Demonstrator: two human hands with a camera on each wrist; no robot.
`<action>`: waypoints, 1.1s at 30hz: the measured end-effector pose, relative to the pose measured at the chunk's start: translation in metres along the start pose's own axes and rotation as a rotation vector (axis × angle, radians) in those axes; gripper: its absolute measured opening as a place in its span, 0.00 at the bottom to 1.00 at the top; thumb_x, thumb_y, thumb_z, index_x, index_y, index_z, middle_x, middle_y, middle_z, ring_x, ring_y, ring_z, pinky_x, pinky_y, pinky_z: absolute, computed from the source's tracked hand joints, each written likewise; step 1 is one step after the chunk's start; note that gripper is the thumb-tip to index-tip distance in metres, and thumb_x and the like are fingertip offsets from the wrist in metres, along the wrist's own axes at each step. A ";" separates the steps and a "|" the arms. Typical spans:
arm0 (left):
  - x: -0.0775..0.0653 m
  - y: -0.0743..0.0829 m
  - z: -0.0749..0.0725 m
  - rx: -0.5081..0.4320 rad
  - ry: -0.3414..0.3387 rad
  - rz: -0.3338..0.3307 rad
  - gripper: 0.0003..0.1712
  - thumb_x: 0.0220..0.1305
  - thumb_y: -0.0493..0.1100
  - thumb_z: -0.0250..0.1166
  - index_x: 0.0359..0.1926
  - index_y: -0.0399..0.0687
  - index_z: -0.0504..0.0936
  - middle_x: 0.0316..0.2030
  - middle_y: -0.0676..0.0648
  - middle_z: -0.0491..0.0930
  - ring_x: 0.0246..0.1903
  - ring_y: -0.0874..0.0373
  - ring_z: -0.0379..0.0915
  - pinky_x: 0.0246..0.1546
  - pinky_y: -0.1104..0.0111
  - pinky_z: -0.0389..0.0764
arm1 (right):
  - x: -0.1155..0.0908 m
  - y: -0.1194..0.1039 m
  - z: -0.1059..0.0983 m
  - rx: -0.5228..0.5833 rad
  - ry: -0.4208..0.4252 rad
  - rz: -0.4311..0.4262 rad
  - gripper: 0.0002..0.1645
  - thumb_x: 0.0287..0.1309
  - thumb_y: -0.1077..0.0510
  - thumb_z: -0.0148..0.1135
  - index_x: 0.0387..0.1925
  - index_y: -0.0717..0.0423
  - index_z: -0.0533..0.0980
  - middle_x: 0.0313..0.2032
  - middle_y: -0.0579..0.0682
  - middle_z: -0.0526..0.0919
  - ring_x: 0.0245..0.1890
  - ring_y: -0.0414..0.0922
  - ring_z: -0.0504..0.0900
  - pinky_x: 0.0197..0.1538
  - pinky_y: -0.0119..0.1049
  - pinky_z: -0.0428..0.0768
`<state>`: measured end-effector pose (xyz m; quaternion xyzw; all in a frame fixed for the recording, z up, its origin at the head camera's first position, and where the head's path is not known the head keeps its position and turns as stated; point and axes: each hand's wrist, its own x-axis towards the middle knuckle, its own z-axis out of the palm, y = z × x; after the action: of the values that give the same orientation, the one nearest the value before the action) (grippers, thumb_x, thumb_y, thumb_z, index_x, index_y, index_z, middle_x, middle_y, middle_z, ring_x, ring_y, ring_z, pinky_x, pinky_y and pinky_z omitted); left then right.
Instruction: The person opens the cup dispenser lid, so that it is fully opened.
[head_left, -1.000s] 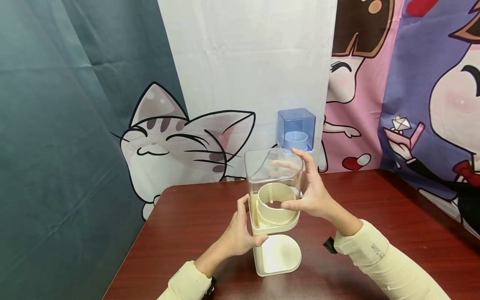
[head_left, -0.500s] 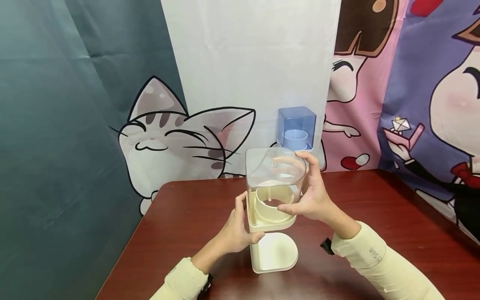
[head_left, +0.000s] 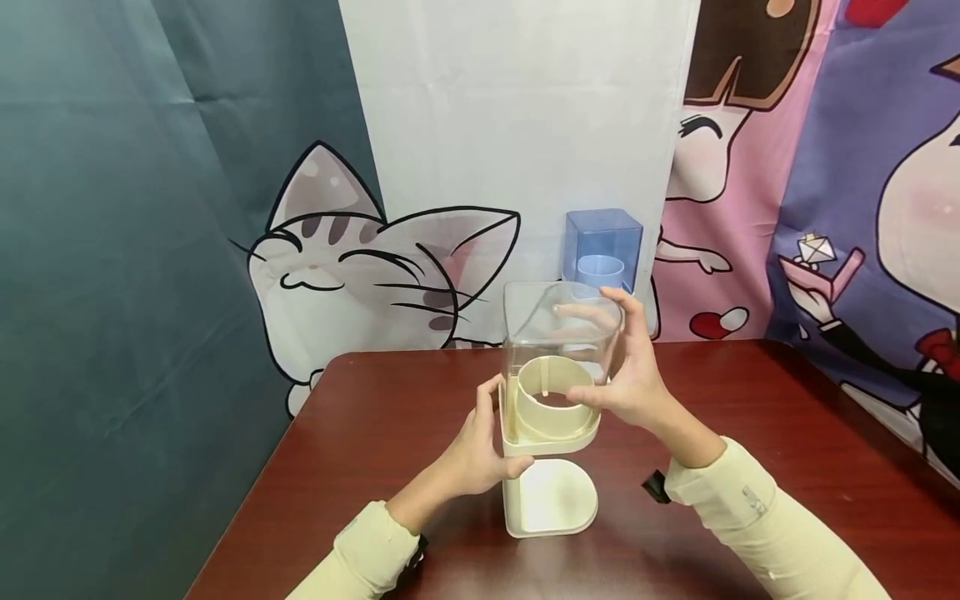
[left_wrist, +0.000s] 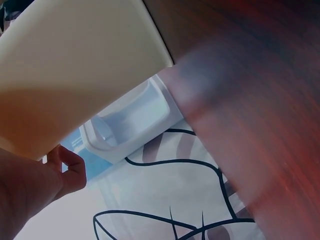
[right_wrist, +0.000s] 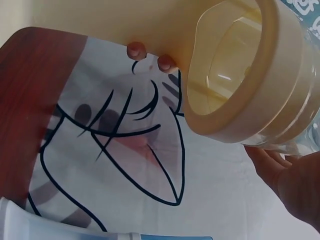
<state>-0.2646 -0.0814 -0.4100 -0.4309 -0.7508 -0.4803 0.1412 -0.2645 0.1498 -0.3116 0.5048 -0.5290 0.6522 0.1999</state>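
A cream plastic holder, its lower plate on or close over the table, carries a round open ring and a clear square cover above it. My left hand grips the holder's back column from the left, thumb at the front. Higher up, my right hand grips the cover's right side, with its thumb by the ring and its other fingers seen through the clear plastic. In the left wrist view the holder's flat back panel hides most of the left fingers. Left fingertips show at the panel's edge in the right wrist view.
A similar holder with a blue cover stands behind, against the printed cloth backdrop. The dark red table ends at the backdrop. Its left edge slopes down past the left arm.
The head view has tilted and shifted slightly. The holder's top has swung a little to the right, so it leans left less than before. Both hands keep their grip.
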 end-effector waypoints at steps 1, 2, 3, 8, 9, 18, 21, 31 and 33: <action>0.000 0.001 0.000 0.005 -0.004 -0.013 0.60 0.46 0.58 0.70 0.72 0.43 0.46 0.61 0.42 0.70 0.60 0.52 0.69 0.61 0.59 0.70 | 0.000 -0.001 0.000 0.002 0.015 0.012 0.60 0.43 0.58 0.82 0.69 0.55 0.50 0.60 0.62 0.75 0.54 0.55 0.81 0.51 0.47 0.81; 0.000 0.001 0.000 0.009 -0.006 -0.021 0.61 0.46 0.59 0.70 0.72 0.42 0.46 0.61 0.42 0.70 0.61 0.52 0.68 0.62 0.58 0.69 | 0.000 -0.002 -0.001 0.004 0.030 0.023 0.60 0.43 0.57 0.82 0.69 0.54 0.51 0.60 0.62 0.75 0.53 0.54 0.82 0.51 0.46 0.82; 0.000 0.002 -0.001 0.011 -0.007 -0.027 0.61 0.47 0.61 0.69 0.72 0.40 0.46 0.62 0.41 0.69 0.61 0.51 0.67 0.62 0.57 0.68 | 0.000 -0.003 -0.001 0.021 0.039 0.030 0.60 0.43 0.57 0.81 0.70 0.52 0.51 0.60 0.62 0.75 0.54 0.55 0.82 0.51 0.47 0.82; -0.001 0.003 -0.001 0.023 -0.007 -0.053 0.67 0.49 0.76 0.62 0.73 0.38 0.43 0.64 0.39 0.67 0.63 0.50 0.66 0.63 0.54 0.67 | 0.001 -0.012 0.000 -0.004 0.071 0.016 0.61 0.42 0.58 0.82 0.70 0.52 0.51 0.61 0.66 0.72 0.54 0.57 0.81 0.52 0.46 0.81; 0.000 0.003 -0.001 0.024 -0.006 -0.058 0.67 0.49 0.76 0.62 0.73 0.38 0.43 0.65 0.39 0.66 0.63 0.50 0.65 0.64 0.54 0.67 | 0.001 -0.013 0.000 -0.010 0.075 0.010 0.61 0.41 0.58 0.82 0.70 0.54 0.51 0.62 0.66 0.71 0.55 0.57 0.80 0.52 0.46 0.81; 0.001 0.006 -0.009 -0.015 -0.078 -0.134 0.64 0.46 0.51 0.71 0.74 0.38 0.40 0.71 0.41 0.59 0.69 0.51 0.58 0.67 0.51 0.62 | 0.003 -0.024 0.000 0.068 0.143 0.000 0.60 0.39 0.65 0.82 0.68 0.51 0.53 0.60 0.66 0.72 0.54 0.58 0.80 0.53 0.44 0.80; 0.002 0.005 -0.012 -0.012 -0.092 -0.151 0.64 0.47 0.51 0.71 0.75 0.37 0.40 0.72 0.41 0.57 0.70 0.51 0.56 0.68 0.50 0.60 | 0.006 -0.026 0.001 0.063 0.151 -0.018 0.60 0.39 0.65 0.82 0.68 0.51 0.53 0.60 0.67 0.72 0.54 0.59 0.79 0.53 0.44 0.80; 0.001 0.008 -0.015 -0.044 -0.127 -0.174 0.66 0.51 0.53 0.71 0.77 0.41 0.36 0.72 0.42 0.57 0.70 0.52 0.57 0.69 0.51 0.58 | 0.008 -0.035 0.003 0.095 0.188 -0.046 0.61 0.37 0.66 0.83 0.67 0.53 0.53 0.60 0.69 0.71 0.54 0.59 0.80 0.52 0.44 0.81; 0.000 0.008 -0.015 -0.057 -0.122 -0.186 0.65 0.51 0.50 0.71 0.78 0.43 0.36 0.72 0.43 0.58 0.68 0.52 0.60 0.68 0.53 0.60 | 0.008 -0.039 0.003 0.119 0.201 -0.053 0.61 0.36 0.68 0.82 0.67 0.53 0.53 0.59 0.70 0.71 0.54 0.60 0.80 0.51 0.44 0.81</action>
<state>-0.2609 -0.0928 -0.3975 -0.3917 -0.7807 -0.4854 0.0379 -0.2354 0.1594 -0.2859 0.4618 -0.4530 0.7242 0.2387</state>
